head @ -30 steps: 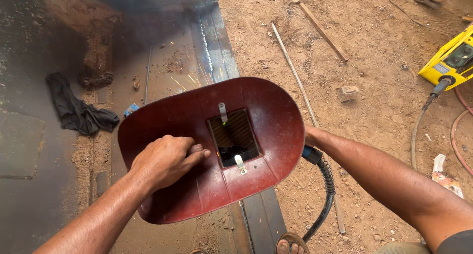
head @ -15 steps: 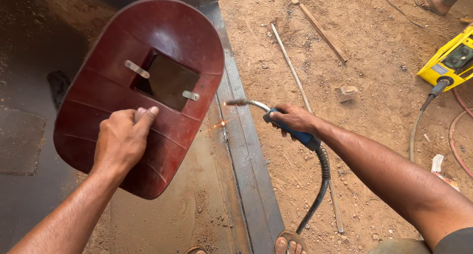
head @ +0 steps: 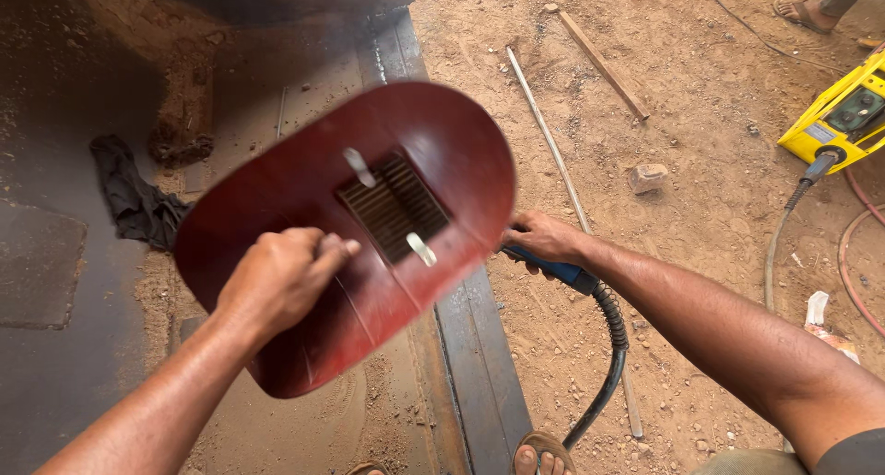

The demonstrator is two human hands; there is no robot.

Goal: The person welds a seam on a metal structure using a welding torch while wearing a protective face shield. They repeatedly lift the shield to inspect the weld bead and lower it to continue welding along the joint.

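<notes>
A dark red welding shield [head: 304,207] fills the middle, tilted, its small dark window near the centre; it hides the steel beam [head: 479,364] beneath and the torch tip. The left hand [head: 277,277] is closed around its handle. The right hand [head: 544,238], partly behind the shield's edge, grips the blue-handled welding torch [head: 553,267], whose black hose curves down toward a sandalled foot [head: 542,452] cut off by the frame.

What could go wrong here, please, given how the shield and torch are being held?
The red welding shield in the left hand hides the torch tip, so the right hand may be aiming the blue-handled torch blind along the steel beam. Both forearms are bare, and a sandalled foot rests near the beam, exposed to possible sparks.
</notes>
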